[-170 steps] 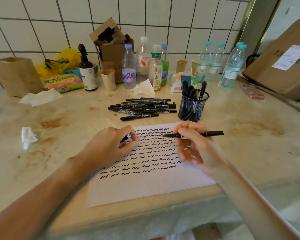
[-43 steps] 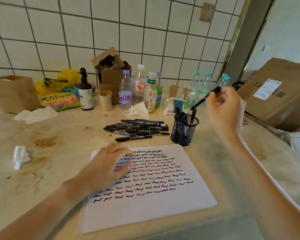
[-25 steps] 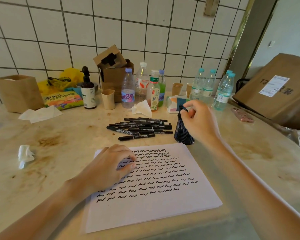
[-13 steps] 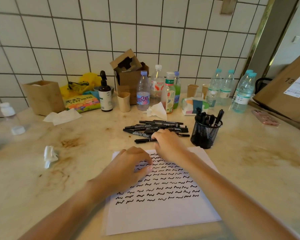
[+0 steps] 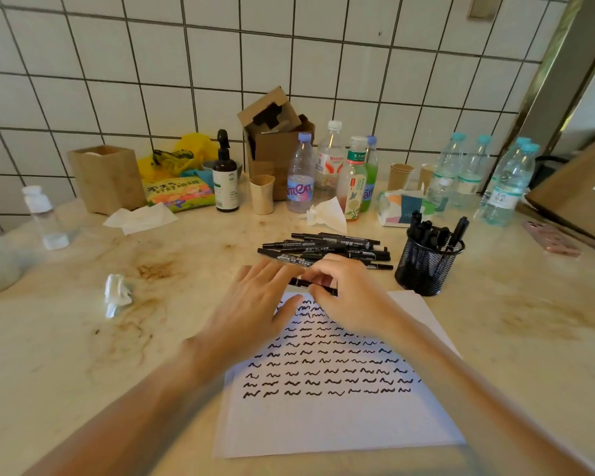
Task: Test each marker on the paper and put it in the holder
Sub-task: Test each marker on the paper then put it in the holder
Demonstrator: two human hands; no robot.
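Both hands meet on one slim black plastic marker (image 5: 311, 284) at the far edge of the white scribbled paper (image 5: 337, 417). The right hand (image 5: 349, 297) pinches it in a curled grip, and the left hand (image 5: 255, 310), fingers spread, touches its left end, probably to uncap it. Its long axis runs left-right, parallel to the loose black markers (image 5: 327, 250) beside the black mesh holder (image 5: 426, 266); which end carries the tip I cannot tell.

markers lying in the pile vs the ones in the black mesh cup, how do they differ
The black markers in the pile lie flat on the stained table, side by side and overlapping. The black markers in the black mesh holder stand upright, leaning on its rim. The pile's printed barrels show full length; the holder hides all but the standing ones' tops. All look alike: slim and black.
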